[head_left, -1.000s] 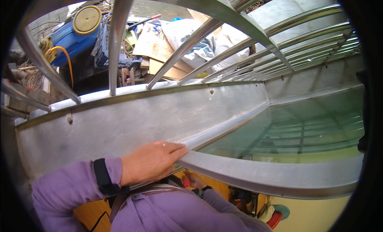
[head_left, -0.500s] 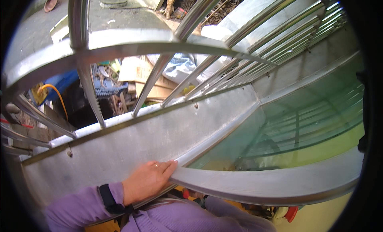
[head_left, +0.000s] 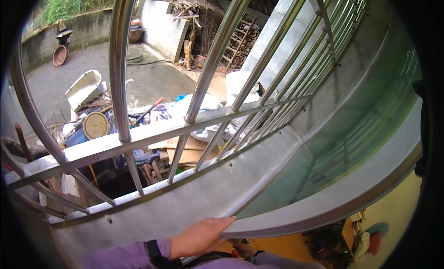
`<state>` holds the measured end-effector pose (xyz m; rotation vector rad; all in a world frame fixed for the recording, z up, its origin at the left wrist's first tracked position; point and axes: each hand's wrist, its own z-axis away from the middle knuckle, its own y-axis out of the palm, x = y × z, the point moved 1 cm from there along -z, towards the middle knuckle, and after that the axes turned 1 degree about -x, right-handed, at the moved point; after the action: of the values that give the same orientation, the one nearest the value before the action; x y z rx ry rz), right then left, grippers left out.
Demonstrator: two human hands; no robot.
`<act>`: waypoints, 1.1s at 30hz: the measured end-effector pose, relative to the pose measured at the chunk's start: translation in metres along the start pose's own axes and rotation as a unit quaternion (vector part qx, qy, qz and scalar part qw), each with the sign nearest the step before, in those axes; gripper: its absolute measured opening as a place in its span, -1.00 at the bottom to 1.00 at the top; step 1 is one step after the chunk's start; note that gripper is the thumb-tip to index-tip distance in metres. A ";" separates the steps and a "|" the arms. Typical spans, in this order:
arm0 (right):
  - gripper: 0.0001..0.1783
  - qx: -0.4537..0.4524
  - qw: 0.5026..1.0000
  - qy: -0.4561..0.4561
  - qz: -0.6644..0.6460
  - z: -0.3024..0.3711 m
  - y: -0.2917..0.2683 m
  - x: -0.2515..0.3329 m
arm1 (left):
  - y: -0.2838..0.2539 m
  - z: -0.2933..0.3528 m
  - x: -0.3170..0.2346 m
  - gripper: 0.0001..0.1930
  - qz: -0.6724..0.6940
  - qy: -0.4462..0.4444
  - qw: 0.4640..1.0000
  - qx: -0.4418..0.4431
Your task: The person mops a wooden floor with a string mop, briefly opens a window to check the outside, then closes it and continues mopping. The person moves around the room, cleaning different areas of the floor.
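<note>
My left hand (head_left: 200,237), in a purple sleeve with a black wristband, reaches in from the lower left. Its fingers lie together on the corner of a sliding window sash (head_left: 296,225), gripping the grey metal frame; the thumb side is partly hidden. Green-tinted glass (head_left: 319,172) fills the sash. Below the frame, my right hand (head_left: 245,249) shows small and dim near the lower edge, its purple sleeve behind it. Something small and red is close to its fingers, too unclear to name. A metal sill (head_left: 185,206) stretches beyond my left hand.
Steel security bars (head_left: 121,70) with a crossbar (head_left: 157,135) stand outside the sill. Beyond them are cardboard (head_left: 185,155), white sacks (head_left: 199,107), a round lid (head_left: 96,125), a wooden ladder (head_left: 238,40) and a concrete yard (head_left: 152,81). Indoors, a red object (head_left: 373,243) shows at lower right.
The view has tipped upward, showing more of the yard and its wall. My left hand stays on the sash corner, appearing lower and further right. My right hand now shows more below the frame.
</note>
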<state>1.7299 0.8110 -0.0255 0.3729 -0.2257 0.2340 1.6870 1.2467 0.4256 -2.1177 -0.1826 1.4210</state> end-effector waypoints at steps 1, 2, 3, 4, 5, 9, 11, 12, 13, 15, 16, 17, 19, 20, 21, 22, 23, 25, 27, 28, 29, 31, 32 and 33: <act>-0.75 -0.015 1.000 -0.015 0.004 -0.009 -0.008 -0.004 | -0.001 0.001 0.000 -0.37 -0.002 0.031 0.999 -0.019; -0.75 -0.030 0.999 -0.031 0.008 -0.016 -0.014 -0.006 | -0.001 0.002 0.000 -0.37 -0.001 0.023 1.000 -0.008; -0.74 -0.043 0.998 -0.044 0.012 -0.019 -0.017 -0.009 | -0.001 0.002 -0.001 -0.38 -0.001 0.014 1.000 0.003; -0.73 -0.034 0.999 -0.021 -0.002 -0.018 -0.017 -0.010 | -0.001 0.002 -0.001 -0.38 0.002 0.014 1.000 0.003; -0.73 -0.023 1.000 0.006 -0.013 -0.016 -0.014 -0.011 | -0.001 0.003 -0.002 -0.37 0.007 0.003 1.000 0.016; -0.68 -0.007 1.000 0.013 -0.028 0.008 0.002 -0.003 | -0.011 0.000 -0.009 -0.34 -0.009 0.048 0.998 0.033; -0.67 0.000 0.999 0.037 0.002 0.015 0.010 0.003 | -0.025 -0.004 -0.014 -0.32 -0.101 0.059 0.993 0.034; -0.67 -0.002 0.999 0.048 0.016 0.014 0.013 0.006 | -0.034 -0.007 -0.017 -0.31 -0.145 0.042 0.986 0.063; -0.63 0.009 0.998 0.067 0.017 0.015 0.014 0.008 | -0.047 -0.009 -0.020 -0.24 -0.183 0.049 0.982 0.023; -0.57 0.031 0.994 0.104 0.019 0.011 0.017 0.009 | -0.069 -0.023 -0.025 -0.18 -0.193 -0.135 0.972 0.017; -0.53 0.041 0.991 0.122 0.021 0.009 0.018 0.009 | -0.081 -0.030 -0.032 -0.14 -0.208 -0.092 0.971 -0.070; -0.51 0.045 0.992 0.117 0.016 0.008 0.019 0.009 | -0.089 -0.040 -0.039 -0.15 -0.225 -0.101 0.960 -0.131; -0.48 0.052 0.993 0.104 0.003 0.008 0.021 0.008 | -0.104 -0.062 -0.051 -0.15 -0.305 -0.082 0.930 -0.188; -0.48 0.069 0.992 0.109 -0.012 0.009 0.022 0.008 | -0.110 -0.072 -0.055 -0.16 -0.329 -0.071 0.916 -0.216; -0.48 0.087 0.989 0.114 -0.025 0.010 0.024 0.007 | -0.115 -0.081 -0.058 -0.17 -0.367 -0.094 0.902 -0.208; -0.48 0.105 0.987 0.119 -0.038 0.011 0.025 0.008 | -0.118 -0.088 -0.060 -0.18 -0.394 -0.120 0.890 -0.197; -0.49 0.107 0.986 0.121 -0.039 0.013 0.026 0.008 | -0.120 -0.093 -0.061 -0.19 -0.426 -0.141 0.872 -0.197; -0.49 0.094 0.988 0.117 -0.029 0.016 0.027 0.010 | -0.121 -0.100 -0.063 -0.21 -0.438 -0.136 0.865 -0.202; -0.50 0.085 0.990 0.113 -0.026 0.017 0.028 0.012 | -0.121 -0.103 -0.062 -0.23 -0.471 -0.136 0.849 -0.199; -0.50 0.083 0.990 0.111 -0.024 0.016 0.029 0.013 | -0.121 -0.102 -0.061 -0.23 -0.494 -0.141 0.836 -0.191; -0.50 0.079 0.991 0.110 -0.022 0.016 0.029 0.014 | -0.121 -0.101 -0.061 -0.24 -0.519 -0.144 0.822 -0.185; -0.51 0.073 0.991 0.106 -0.020 0.015 0.028 0.015 | -0.123 -0.096 -0.061 -0.25 -0.541 -0.153 0.804 -0.195; -0.51 0.072 0.992 0.104 -0.020 0.015 0.028 0.016 | -0.124 -0.092 -0.062 -0.25 -0.551 -0.166 0.794 -0.196; -0.52 0.071 0.992 0.104 -0.018 0.015 0.028 0.016 | -0.125 -0.087 -0.064 -0.25 -0.550 -0.163 0.793 -0.207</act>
<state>1.7348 0.8339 0.0014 0.4894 0.0030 0.2512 1.7612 1.2899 0.5666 -1.4626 -1.6801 0.9829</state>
